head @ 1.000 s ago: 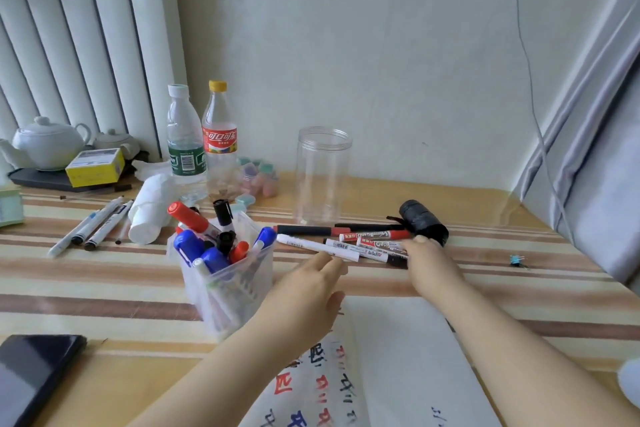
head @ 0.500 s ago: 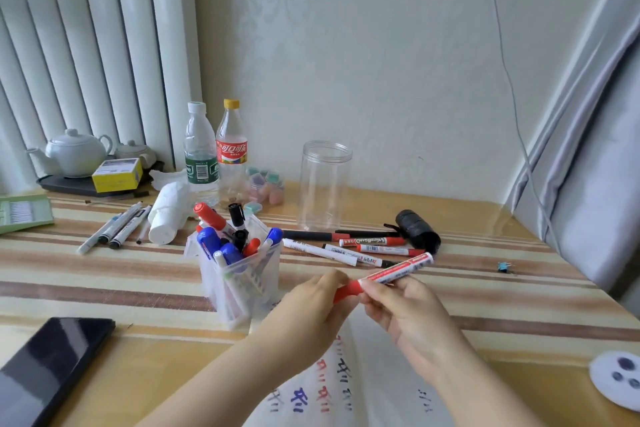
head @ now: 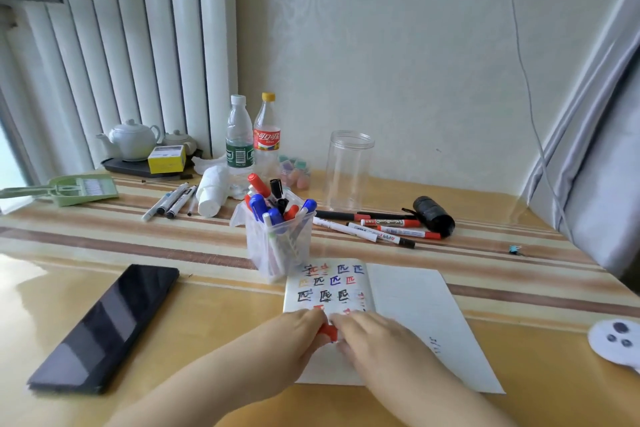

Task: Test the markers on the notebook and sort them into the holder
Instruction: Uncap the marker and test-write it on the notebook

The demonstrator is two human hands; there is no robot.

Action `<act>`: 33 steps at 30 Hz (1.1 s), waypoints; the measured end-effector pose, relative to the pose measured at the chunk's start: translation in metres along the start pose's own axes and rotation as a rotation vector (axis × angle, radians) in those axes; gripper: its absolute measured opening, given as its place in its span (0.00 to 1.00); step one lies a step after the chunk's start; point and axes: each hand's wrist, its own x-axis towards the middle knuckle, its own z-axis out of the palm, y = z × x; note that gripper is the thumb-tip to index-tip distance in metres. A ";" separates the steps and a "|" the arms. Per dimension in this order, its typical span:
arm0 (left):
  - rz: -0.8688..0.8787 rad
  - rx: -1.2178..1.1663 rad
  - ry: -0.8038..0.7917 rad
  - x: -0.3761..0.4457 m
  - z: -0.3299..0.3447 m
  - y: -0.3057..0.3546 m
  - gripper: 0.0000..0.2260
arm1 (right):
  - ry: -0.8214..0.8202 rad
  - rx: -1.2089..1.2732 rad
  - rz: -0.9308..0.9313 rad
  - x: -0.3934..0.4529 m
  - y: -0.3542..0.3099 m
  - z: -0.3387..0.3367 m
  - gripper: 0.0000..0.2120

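**Both hands hold a red marker over the notebook**

The left hand (head: 284,343) and the right hand (head: 372,340) meet above the near part of the open notebook (head: 412,309). Between them a small red piece of a marker (head: 328,331) shows; the fingers of both hands are curled around it, and the rest of the marker is hidden. I cannot tell if the cap is on or off.

The notebook lies flat on the surface (head: 214,305). Its left page carries test marks in black, blue, red and yellow. Just behind the notebook, touching its far left corner, stands the clear holder (head: 278,246), with blue, red and black markers upright inside.

To the right of the holder, several loose markers (head: 377,227) lie on the striped cloth, beside a black roll (head: 433,210). A clear jar (head: 349,170) stands behind them. A dark phone (head: 107,326) lies at the left, well apart from the notebook.
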 end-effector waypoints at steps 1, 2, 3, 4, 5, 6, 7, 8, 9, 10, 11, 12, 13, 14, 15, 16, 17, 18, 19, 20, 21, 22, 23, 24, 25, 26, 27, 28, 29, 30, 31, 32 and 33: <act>0.007 0.012 -0.018 -0.005 0.000 -0.001 0.12 | -0.039 0.012 -0.017 -0.001 -0.002 0.003 0.13; 0.013 0.017 -0.037 -0.009 0.000 -0.001 0.12 | -0.045 0.007 -0.032 -0.002 -0.005 0.004 0.13; 0.023 0.008 -0.047 -0.013 -0.001 -0.002 0.11 | -0.073 0.005 -0.033 -0.004 -0.008 0.001 0.15; 0.037 -0.014 -0.048 -0.016 -0.001 -0.004 0.11 | -0.106 -0.003 0.000 -0.003 -0.012 -0.007 0.19; 0.049 -0.039 -0.046 -0.019 -0.002 -0.005 0.10 | -0.145 -0.005 0.004 -0.001 -0.017 -0.015 0.21; 0.053 -0.061 -0.043 -0.021 -0.003 -0.006 0.09 | -0.130 0.030 -0.010 0.000 -0.020 -0.018 0.22; 0.052 -0.076 -0.042 -0.022 -0.003 -0.007 0.08 | -0.148 0.074 0.002 0.000 -0.022 -0.017 0.22; 0.048 -0.084 -0.039 -0.023 -0.003 -0.008 0.08 | -0.214 0.116 0.022 0.001 -0.024 -0.018 0.21; 0.047 -0.089 -0.035 -0.023 -0.003 -0.009 0.08 | -0.255 0.132 0.044 0.003 -0.025 -0.018 0.22; 0.048 -0.090 -0.031 -0.023 -0.002 -0.010 0.08 | -0.254 0.128 0.054 0.004 -0.025 -0.018 0.22; 0.052 -0.092 -0.024 -0.022 -0.002 -0.011 0.08 | -0.241 0.125 0.047 0.005 -0.025 -0.017 0.22; 0.054 -0.091 -0.016 -0.022 -0.002 -0.012 0.08 | -0.244 0.130 0.052 0.005 -0.024 -0.018 0.22; 0.059 -0.086 -0.007 -0.022 -0.002 -0.012 0.08 | -0.249 0.126 0.055 0.005 -0.024 -0.018 0.22; 0.067 -0.080 0.003 -0.022 -0.003 -0.013 0.08 | -0.255 0.117 0.047 0.005 -0.024 -0.019 0.23; 0.079 -0.077 0.013 -0.021 -0.003 -0.013 0.08 | -0.255 0.115 0.047 0.006 -0.024 -0.022 0.23; 0.090 -0.077 0.021 -0.021 -0.004 -0.014 0.07 | -0.264 0.118 0.051 0.006 -0.023 -0.025 0.23; 0.096 -0.077 0.026 -0.020 -0.006 -0.014 0.07 | -0.274 0.120 0.059 0.008 -0.024 -0.029 0.24; 0.100 -0.080 0.031 -0.019 -0.007 -0.015 0.07 | -0.269 0.130 0.069 0.010 -0.025 -0.032 0.24; 0.103 -0.085 0.035 -0.018 -0.008 -0.015 0.07 | -0.264 0.144 0.079 0.013 -0.026 -0.034 0.25; 0.104 -0.088 0.037 -0.017 -0.010 -0.015 0.08 | -0.275 0.139 0.077 0.015 -0.025 -0.036 0.26; 0.104 -0.088 0.035 -0.016 -0.011 -0.014 0.09 | -0.275 0.119 0.062 0.017 -0.025 -0.038 0.27; 0.101 -0.084 0.032 -0.016 -0.013 -0.014 0.10 | -0.264 0.124 0.056 0.020 -0.023 -0.040 0.27; 0.089 -0.078 0.027 -0.015 -0.014 -0.013 0.10 | -0.257 0.113 0.051 0.022 -0.020 -0.040 0.26; 0.069 -0.071 0.020 -0.014 -0.016 -0.012 0.11 | -0.246 0.092 0.042 0.023 -0.017 -0.039 0.23; 0.048 -0.067 0.010 -0.014 -0.018 -0.011 0.11 | -0.229 0.056 0.030 0.024 -0.016 -0.039 0.19; 0.032 -0.064 -0.001 -0.013 -0.019 -0.010 0.12 | -0.173 -0.018 -0.027 0.024 -0.015 -0.036 0.16; 0.026 -0.059 -0.011 -0.012 -0.020 -0.009 0.13 | -0.141 -0.088 -0.064 0.022 -0.014 -0.032 0.13; 0.029 -0.050 -0.023 -0.011 -0.022 -0.007 0.14 | -0.114 -0.130 -0.094 0.021 -0.015 -0.029 0.09; 0.037 -0.040 -0.032 -0.011 -0.022 -0.006 0.14 | -0.095 -0.171 -0.124 0.020 -0.016 -0.026 0.09; 0.045 -0.040 -0.037 -0.010 -0.023 -0.005 0.14 | -0.101 -0.215 -0.153 0.019 -0.016 -0.020 0.12; 0.053 -0.051 -0.042 -0.010 -0.023 -0.006 0.14 | -0.104 -0.238 -0.175 0.018 -0.017 -0.017 0.14; 0.065 -0.067 -0.047 -0.011 -0.023 -0.007 0.13 | -0.109 -0.251 -0.190 0.018 -0.018 -0.018 0.13; 0.077 -0.077 -0.056 -0.012 -0.023 -0.008 0.12 | -0.109 -0.242 -0.192 0.017 -0.018 -0.019 0.09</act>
